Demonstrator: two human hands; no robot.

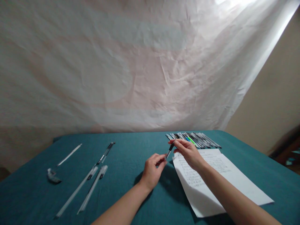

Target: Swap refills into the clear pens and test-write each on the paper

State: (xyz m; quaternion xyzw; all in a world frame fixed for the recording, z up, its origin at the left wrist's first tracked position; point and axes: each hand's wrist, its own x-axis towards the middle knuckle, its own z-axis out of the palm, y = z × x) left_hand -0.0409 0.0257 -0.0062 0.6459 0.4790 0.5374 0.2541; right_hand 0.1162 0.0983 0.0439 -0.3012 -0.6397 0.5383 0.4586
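Observation:
Between my two hands is a pen [169, 150] with a clear barrel and a dark upper part, tilted above the table. My left hand [152, 170] pinches its lower end between thumb and fingers. At the dark upper end, my right hand [189, 153] grips with thumb and forefinger, over the top of the handwritten paper sheets [225, 175]. The fingers cover both ends of the pen, so its tip and cap do not show plainly.
A row of several pens [203, 140] lies behind the paper. On the left are clear pen parts [93, 187], a thin white refill-like stick [69, 154] and a small crumpled dark-and-clear thing [53, 176]. A pale sheet [140, 68] hangs behind the green-covered table [131, 143].

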